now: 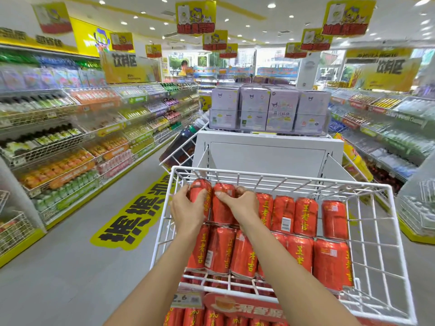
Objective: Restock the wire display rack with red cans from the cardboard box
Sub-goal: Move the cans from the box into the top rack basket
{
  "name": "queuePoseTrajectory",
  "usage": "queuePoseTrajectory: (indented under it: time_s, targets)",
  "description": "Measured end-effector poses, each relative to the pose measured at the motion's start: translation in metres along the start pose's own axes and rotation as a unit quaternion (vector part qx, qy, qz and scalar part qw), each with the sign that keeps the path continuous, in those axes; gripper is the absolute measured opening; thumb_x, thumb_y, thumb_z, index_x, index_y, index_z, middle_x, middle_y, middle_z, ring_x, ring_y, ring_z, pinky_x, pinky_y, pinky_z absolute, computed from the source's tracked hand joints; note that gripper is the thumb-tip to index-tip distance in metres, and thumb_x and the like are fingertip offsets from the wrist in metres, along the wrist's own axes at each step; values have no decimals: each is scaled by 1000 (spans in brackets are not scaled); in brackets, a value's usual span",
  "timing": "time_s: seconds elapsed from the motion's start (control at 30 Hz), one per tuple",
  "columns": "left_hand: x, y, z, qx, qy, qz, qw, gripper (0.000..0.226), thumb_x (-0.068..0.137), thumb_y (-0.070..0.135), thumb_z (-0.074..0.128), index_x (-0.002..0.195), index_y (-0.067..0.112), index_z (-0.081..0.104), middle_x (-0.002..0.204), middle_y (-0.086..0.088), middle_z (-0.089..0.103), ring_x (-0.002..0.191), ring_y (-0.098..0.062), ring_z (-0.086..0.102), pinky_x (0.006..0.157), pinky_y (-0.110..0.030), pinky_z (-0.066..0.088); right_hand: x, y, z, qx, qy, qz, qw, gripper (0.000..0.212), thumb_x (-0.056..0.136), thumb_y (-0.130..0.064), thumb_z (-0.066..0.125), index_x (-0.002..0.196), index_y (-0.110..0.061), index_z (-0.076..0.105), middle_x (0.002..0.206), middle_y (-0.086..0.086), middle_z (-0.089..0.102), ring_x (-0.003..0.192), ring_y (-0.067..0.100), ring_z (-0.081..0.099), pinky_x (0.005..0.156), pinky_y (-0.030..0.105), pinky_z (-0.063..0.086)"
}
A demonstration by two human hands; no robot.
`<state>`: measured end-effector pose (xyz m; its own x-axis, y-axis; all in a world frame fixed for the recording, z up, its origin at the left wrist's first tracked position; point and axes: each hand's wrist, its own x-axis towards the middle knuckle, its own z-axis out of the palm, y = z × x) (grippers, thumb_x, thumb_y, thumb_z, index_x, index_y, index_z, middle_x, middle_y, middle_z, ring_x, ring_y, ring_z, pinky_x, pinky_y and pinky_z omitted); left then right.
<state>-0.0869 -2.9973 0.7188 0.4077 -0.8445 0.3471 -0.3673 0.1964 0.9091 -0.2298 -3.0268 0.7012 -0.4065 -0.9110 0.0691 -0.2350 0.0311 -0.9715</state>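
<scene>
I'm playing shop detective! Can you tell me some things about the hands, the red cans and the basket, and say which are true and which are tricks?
1. Both hands are on red cans in the back row of the white wire basket. True: the left hand and the right hand each rest on a can at the back left.
2. The cans are blue. False: the red cans are red with yellow writing.
3. The basket is completely full. False: there is still bare wire on its right side.
4. Purple boxes are stacked on a stand behind the basket. True.
5. The cardboard box is sitting in the basket. False: no cardboard box shows in this view.
</scene>
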Motion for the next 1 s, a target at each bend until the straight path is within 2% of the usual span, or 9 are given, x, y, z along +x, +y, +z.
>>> queuePoseTrajectory:
  time_s: [0.1, 0.2, 0.33, 0.43, 0.53, 0.63, 0.73, 0.83, 1.0]
  targets:
    - [-2, 0, 0, -5, 16, -1, 1000, 19, 89, 35, 77, 86, 16, 74, 70, 1, 69, 66, -13, 62, 64, -12, 38, -1, -1, -1, 16, -5, -1, 1000, 36, 62, -44, 98, 75, -20, 74, 72, -16, 75, 73, 3, 72, 57, 12, 49]
    - [-4, 0, 1, -8, 23, 12, 1000, 17, 88, 36, 78, 83, 21, 72, 70, 7, 69, 68, -6, 61, 69, -21, 39, 1, 1, 0, 34, -20, -1, 999, 33, 64, -40, 98, 78, -21, 75, 73, -17, 77, 76, 0, 75, 63, 15, 55]
    - [-5, -8, 4, -19, 22, 28, 999, 12, 89, 31, 78, 99, 25, 76, 76, 15, 69, 76, -4, 65, 81, -33, 51, -1, 4, 0, 38, -26, -12, 999, 34, 66, -39, 98, 67, -28, 66, 59, -37, 64, 60, -20, 63, 53, 3, 45]
    - [-1, -19, 9, -6, 17, 24, 1000, 27, 91, 25, 76, 116, 15, 76, 101, -1, 77, 95, -23, 70, 89, -34, 52, 2, 7, 1, 34, -29, -18, 999, 28, 69, -35, 96, 81, -22, 75, 69, -22, 75, 72, -7, 71, 63, 11, 55]
    - [2, -27, 13, 32, 28, 36, 998, 30, 93, 22, 75, 120, 9, 74, 111, -8, 76, 101, -27, 68, 81, -18, 32, 1, 8, -2, 4, -47, -23, 999, 60, 70, -47, 94, 117, -14, 77, 107, -4, 80, 103, 14, 75, 95, 33, 61]
    - [5, -28, 13, 53, 26, 48, 997, 27, 93, 23, 75, 115, 8, 76, 105, -8, 76, 91, -21, 63, 73, -14, 23, 4, 6, -8, -50, -45, -41, 997, 87, 69, -60, 90, 137, -11, 68, 133, 1, 72, 125, 18, 67, 107, 30, 52]
    - [9, -28, 11, 58, 14, 46, 997, 25, 92, 26, 76, 111, 10, 78, 96, -6, 78, 85, -22, 66, 76, -23, 33, 7, 1, -12, -108, -46, -58, 991, 89, 70, -65, 87, 136, -9, 68, 133, 4, 71, 129, 21, 64, 107, 30, 50]
    - [9, -28, 10, 58, 13, 46, 997, 25, 91, 26, 77, 109, 10, 79, 92, -4, 78, 79, -18, 62, 75, -25, 38, 6, -5, -15, -141, -51, -78, 986, 71, 72, -62, 87, 121, -11, 75, 119, 5, 77, 117, 22, 70, 102, 34, 54]
    - [9, -26, 10, 52, 8, 36, 998, 36, 90, 28, 79, 118, 7, 77, 100, -8, 79, 93, -26, 70, 82, -28, 47, 8, -8, -17, -179, -43, -96, 978, 64, 73, -62, 86, 113, -12, 78, 106, 5, 79, 105, 22, 73, 86, 27, 53]
